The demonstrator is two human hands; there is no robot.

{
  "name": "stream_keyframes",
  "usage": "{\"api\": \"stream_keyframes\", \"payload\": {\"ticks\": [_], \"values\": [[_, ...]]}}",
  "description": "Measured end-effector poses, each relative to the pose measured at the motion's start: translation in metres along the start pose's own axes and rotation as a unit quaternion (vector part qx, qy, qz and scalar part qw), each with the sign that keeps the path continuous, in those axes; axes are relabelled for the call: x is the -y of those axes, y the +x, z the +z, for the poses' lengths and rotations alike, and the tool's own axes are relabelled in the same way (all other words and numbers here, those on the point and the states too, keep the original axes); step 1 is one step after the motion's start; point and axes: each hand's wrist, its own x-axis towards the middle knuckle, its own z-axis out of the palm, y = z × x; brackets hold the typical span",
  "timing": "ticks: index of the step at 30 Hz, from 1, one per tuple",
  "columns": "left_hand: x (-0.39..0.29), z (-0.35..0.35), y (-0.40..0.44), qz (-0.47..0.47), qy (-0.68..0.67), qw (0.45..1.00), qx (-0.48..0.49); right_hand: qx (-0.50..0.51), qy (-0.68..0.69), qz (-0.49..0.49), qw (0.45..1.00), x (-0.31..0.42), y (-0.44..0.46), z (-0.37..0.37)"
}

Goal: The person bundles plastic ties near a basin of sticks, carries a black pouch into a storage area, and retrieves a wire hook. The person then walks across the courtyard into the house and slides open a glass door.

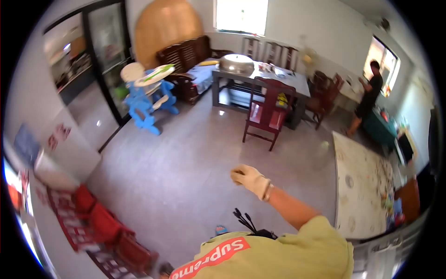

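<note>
My right hand [250, 180], in a pale glove, reaches out over the grey floor with its fingers curled together. Whatever is between them, if anything, is too small to make out. Below the hand, black cords [245, 219] stick out near the front of my yellow shirt [288, 253], which bears a red lettered patch. A small blue item [221, 229] shows at the shirt's edge. No part of my left hand can be made out.
Ahead stands a table [297, 84] with a metal dome [236, 64] and a wooden chair [269, 109]. A blue high chair [144, 104] is left, red chairs [104, 223] lower left. Right are a pale mat [357, 186] and another person [370, 88].
</note>
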Motion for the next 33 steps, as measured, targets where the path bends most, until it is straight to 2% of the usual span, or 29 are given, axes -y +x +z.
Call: {"api": "stream_keyframes", "payload": {"ticks": [3,5,7,9,14,16,17,19,20,21,22,23,24,25,26,28,29,30,31,32,33], "values": [[-0.006,-0.018,0.014,-0.029,0.092,0.995,0.027,0.051,-0.008,0.019,0.998,0.024,0.073,0.026],[0.001,-0.032,0.010,-0.048,0.137,0.989,0.041,0.124,-0.024,0.018,0.992,0.037,0.121,0.057],[0.016,-0.045,0.003,-0.072,0.164,0.983,0.047,0.126,-0.009,-0.045,0.991,0.046,0.165,0.094],[0.026,-0.049,0.001,-0.091,0.189,0.976,0.055,0.139,-0.061,-0.051,0.987,0.072,0.198,0.120],[0.010,-0.061,0.044,-0.103,0.267,0.953,0.103,0.206,-0.029,-0.052,0.977,0.090,0.316,0.191],[-0.018,-0.071,0.082,-0.073,0.308,0.940,0.124,0.217,0.035,0.014,0.975,0.107,0.351,0.214],[-0.040,-0.079,0.111,-0.037,0.340,0.931,0.128,0.228,0.023,0.003,0.973,0.119,0.370,0.226],[-0.114,-0.108,0.174,0.094,0.449,0.882,0.106,0.180,0.032,-0.028,0.983,0.140,0.403,0.251],[-0.161,-0.129,0.196,0.167,0.504,0.845,0.060,0.177,0.022,-0.037,0.983,0.147,0.422,0.260],[-0.213,-0.143,0.238,0.056,0.419,0.905,0.056,0.188,0.023,-0.030,0.981,0.154,0.436,0.269],[-0.231,-0.152,0.294,0.004,0.396,0.918,0.017,0.185,0.016,-0.040,0.982,0.162,0.444,0.276],[-0.299,-0.175,0.297,0.041,0.383,0.923,-0.008,0.184,0.009,-0.054,0.981,0.171,0.461,0.284],[-0.311,-0.186,0.339,0.069,0.290,0.953,-0.056,0.201,-0.041,-0.070,0.976,0.174,0.481,0.292],[-0.348,-0.198,0.358,0.043,0.124,0.990,-0.060,0.214,-0.060,-0.069,0.972,0.174,0.504,0.301],[-0.352,-0.202,0.401,0.104,0.096,0.986,-0.083,0.233,-0.083,-0.069,0.967,0.173,0.526,0.309],[-0.406,-0.211,0.417,0.101,0.010,0.987,-0.125,0.255,-0.111,-0.093,0.956,0.170,0.578,0.327],[-0.381,-0.206,0.468,0.179,0.140,0.961,-0.155,0.259,-0.108,-0.084,0.956,0.170,0.607,0.338],[-0.385,-0.211,0.483,0.116,0.100,0.987,-0.052,0.253,-0.112,-0.109,0.955,0.171,0.636,0.351],[-0.422,-0.218,0.452,0.021,0.156,0.986,-0.049,0.297,-0.061,-0.098,0.948,0.158,0.684,0.356],[-0.358,-0.181,0.515,-0.080,0.145,0.982,-0.088,0.318,-0.058,-0.096,0.941,0.172,0.715,0.368],[-0.361,-0.186,0.506,-0.071,0.156,0.982,-0.075,0.328,-0.056,-0.085,0.939,0.188,0.739,0.374]]}}
